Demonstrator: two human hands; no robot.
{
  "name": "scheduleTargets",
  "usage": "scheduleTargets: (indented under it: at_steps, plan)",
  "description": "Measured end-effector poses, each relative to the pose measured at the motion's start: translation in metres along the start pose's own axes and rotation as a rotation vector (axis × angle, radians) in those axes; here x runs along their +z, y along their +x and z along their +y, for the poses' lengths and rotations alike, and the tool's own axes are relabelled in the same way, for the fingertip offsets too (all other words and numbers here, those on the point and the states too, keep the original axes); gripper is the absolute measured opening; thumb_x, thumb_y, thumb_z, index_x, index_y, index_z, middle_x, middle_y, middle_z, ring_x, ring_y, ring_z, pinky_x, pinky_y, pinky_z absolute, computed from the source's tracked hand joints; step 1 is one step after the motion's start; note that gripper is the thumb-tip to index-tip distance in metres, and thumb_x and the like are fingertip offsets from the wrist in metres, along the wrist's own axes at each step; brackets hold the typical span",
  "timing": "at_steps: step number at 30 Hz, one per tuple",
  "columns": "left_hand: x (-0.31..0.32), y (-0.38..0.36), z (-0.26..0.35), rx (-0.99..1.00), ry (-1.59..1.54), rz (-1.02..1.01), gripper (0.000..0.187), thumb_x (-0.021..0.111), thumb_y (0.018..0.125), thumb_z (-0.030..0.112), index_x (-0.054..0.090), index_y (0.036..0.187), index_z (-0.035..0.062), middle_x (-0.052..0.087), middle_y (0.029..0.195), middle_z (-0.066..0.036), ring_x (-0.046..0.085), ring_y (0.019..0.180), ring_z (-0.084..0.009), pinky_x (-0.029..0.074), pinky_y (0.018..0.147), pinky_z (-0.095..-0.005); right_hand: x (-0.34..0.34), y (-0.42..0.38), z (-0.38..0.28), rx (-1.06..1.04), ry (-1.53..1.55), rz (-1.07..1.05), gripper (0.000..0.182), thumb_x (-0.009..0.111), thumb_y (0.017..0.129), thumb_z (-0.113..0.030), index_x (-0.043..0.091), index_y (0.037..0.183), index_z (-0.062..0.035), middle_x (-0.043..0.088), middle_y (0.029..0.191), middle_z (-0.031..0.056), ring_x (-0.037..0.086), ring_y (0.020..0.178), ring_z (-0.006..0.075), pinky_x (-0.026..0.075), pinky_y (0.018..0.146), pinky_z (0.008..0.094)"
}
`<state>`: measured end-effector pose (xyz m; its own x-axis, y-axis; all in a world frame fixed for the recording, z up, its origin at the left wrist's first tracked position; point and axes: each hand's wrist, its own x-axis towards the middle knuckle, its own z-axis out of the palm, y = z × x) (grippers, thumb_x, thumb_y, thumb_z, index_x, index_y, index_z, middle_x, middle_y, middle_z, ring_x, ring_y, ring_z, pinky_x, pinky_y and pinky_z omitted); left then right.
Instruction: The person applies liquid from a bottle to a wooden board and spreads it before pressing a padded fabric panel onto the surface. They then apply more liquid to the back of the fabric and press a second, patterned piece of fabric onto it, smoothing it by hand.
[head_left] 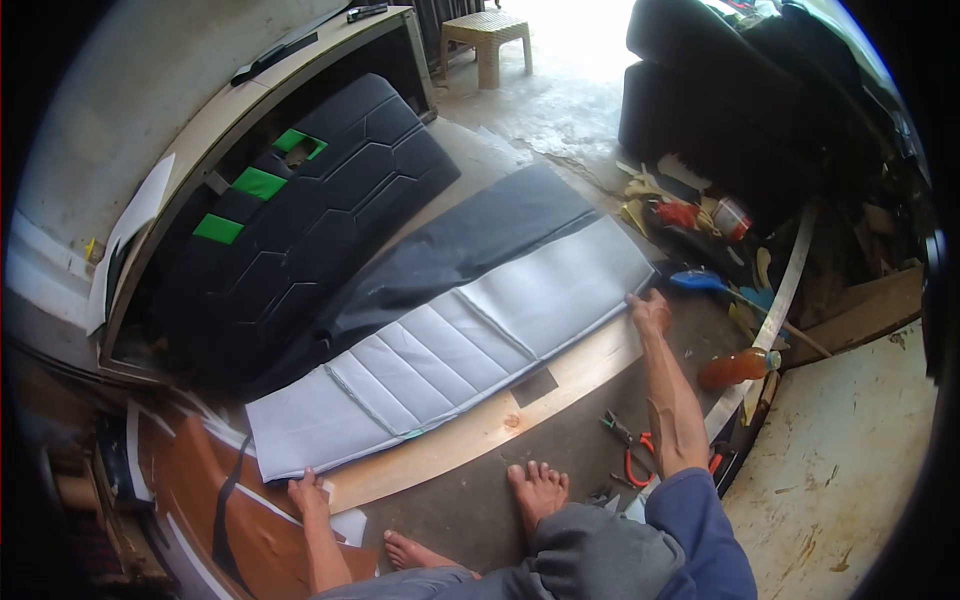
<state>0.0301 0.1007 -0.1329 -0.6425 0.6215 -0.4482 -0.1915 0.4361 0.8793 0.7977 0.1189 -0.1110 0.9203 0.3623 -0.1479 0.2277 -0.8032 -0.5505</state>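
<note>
A silver-grey upholstery cover with stitched channels across its middle lies slantwise in front of me. My left hand is closed on its near left corner. At the far right corner, my right hand has its fingers closed around the edge, with the arm stretched out. Under the cover's near edge shows a pale wooden board with a rectangular notch. Black upholstery material lies flat just beyond the cover.
A black padded panel with green patches leans against a wooden frame at left. Red-handled pliers, an orange-brown bottle and scraps lie at right. Brown sheet material is near my left hand. A plastic stool stands behind.
</note>
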Motion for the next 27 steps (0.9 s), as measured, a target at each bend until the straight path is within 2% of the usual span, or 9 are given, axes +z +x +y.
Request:
scheduleTargets:
  at_steps: [1, 3, 6, 10, 12, 16, 18, 21, 27]
  plan:
    - [0.000, -0.001, -0.001, -0.002, 0.010, -0.002, 0.074, 0.073, 0.090, 0.004, 0.028, 0.149, -0.0010, 0.057, 0.117, -0.012, 0.060, 0.093, -0.0216, 0.053, 0.081, -0.0361, -0.003, -0.002, -0.002, 0.009, -0.005, -0.002, 0.049, 0.080, 0.076, -0.043, 0.071, 0.112, -0.0110, 0.072, 0.117, 0.0159, 0.066, 0.113, 0.0378, 0.050, 0.094, 0.0466]
    - [0.003, -0.008, 0.004, 0.013, 0.045, 0.027, 0.068, 0.069, 0.092, 0.002, 0.028, 0.145, -0.0037, 0.052, 0.129, -0.018, 0.059, 0.109, -0.0281, 0.050, 0.096, -0.0461, -0.006, -0.006, -0.006, 0.022, 0.012, -0.005, 0.047, 0.080, 0.076, -0.042, 0.070, 0.109, -0.0096, 0.072, 0.116, 0.0154, 0.066, 0.111, 0.0381, 0.050, 0.093, 0.0466]
    - [0.002, -0.010, 0.008, 0.025, 0.026, -0.035, 0.057, 0.070, 0.091, 0.002, 0.037, 0.137, -0.0018, 0.055, 0.121, -0.015, 0.059, 0.103, -0.0258, 0.050, 0.094, -0.0453, 0.003, 0.002, 0.001, 0.020, -0.009, -0.007, 0.052, 0.080, 0.077, -0.042, 0.070, 0.118, -0.0121, 0.071, 0.121, 0.0152, 0.065, 0.116, 0.0376, 0.049, 0.096, 0.0461]
    - [0.007, -0.020, 0.028, -0.072, 0.007, 0.005, 0.059, 0.070, 0.090, 0.003, 0.038, 0.139, 0.0014, 0.056, 0.117, -0.012, 0.059, 0.101, -0.0252, 0.050, 0.093, -0.0461, -0.002, 0.004, -0.002, 0.053, 0.027, -0.018, 0.060, 0.080, 0.077, -0.043, 0.067, 0.128, -0.0138, 0.069, 0.127, 0.0150, 0.063, 0.120, 0.0368, 0.048, 0.100, 0.0457]
    - [0.013, -0.027, 0.034, -0.139, 0.050, -0.014, 0.061, 0.072, 0.089, 0.003, 0.038, 0.139, 0.0042, 0.057, 0.116, -0.012, 0.059, 0.100, -0.0256, 0.049, 0.095, -0.0473, 0.004, 0.007, 0.003, 0.050, 0.039, 0.004, 0.060, 0.080, 0.077, -0.042, 0.066, 0.128, -0.0136, 0.068, 0.127, 0.0151, 0.064, 0.119, 0.0366, 0.048, 0.100, 0.0457]
    - [0.005, -0.002, 0.012, -0.088, 0.031, -0.014, 0.061, 0.074, 0.088, 0.005, 0.039, 0.138, 0.0051, 0.058, 0.114, -0.011, 0.060, 0.098, -0.0266, 0.049, 0.094, -0.0463, 0.000, 0.006, 0.001, 0.054, 0.030, -0.014, 0.059, 0.079, 0.079, -0.041, 0.065, 0.131, -0.0150, 0.068, 0.128, 0.0146, 0.063, 0.120, 0.0358, 0.049, 0.100, 0.0454]
    - [0.010, -0.009, 0.011, -0.094, 0.042, 0.091, 0.062, 0.076, 0.087, 0.007, 0.039, 0.137, 0.0048, 0.059, 0.111, -0.010, 0.061, 0.097, -0.0263, 0.051, 0.092, -0.0442, 0.001, 0.007, 0.002, 0.055, 0.017, -0.014, 0.060, 0.079, 0.080, -0.041, 0.064, 0.132, -0.0162, 0.068, 0.129, 0.0142, 0.063, 0.120, 0.0355, 0.049, 0.100, 0.0455]
    - [0.005, -0.005, 0.012, -0.060, 0.060, -0.023, 0.063, 0.077, 0.087, 0.009, 0.039, 0.138, 0.0049, 0.059, 0.113, -0.010, 0.061, 0.100, -0.0269, 0.051, 0.090, -0.0438, 0.003, 0.010, 0.004, 0.068, 0.004, -0.014, 0.061, 0.079, 0.080, -0.041, 0.063, 0.134, -0.0183, 0.068, 0.129, 0.0135, 0.063, 0.121, 0.0351, 0.049, 0.101, 0.0460]
    - [0.015, -0.025, 0.023, -0.109, 0.107, 0.016, 0.062, 0.075, 0.088, 0.007, 0.039, 0.138, 0.0042, 0.056, 0.122, -0.013, 0.059, 0.107, -0.0274, 0.050, 0.093, -0.0443, 0.006, 0.016, 0.009, 0.106, 0.028, -0.011, 0.063, 0.078, 0.081, -0.042, 0.061, 0.137, -0.0191, 0.067, 0.130, 0.0134, 0.062, 0.122, 0.0349, 0.048, 0.101, 0.0464]
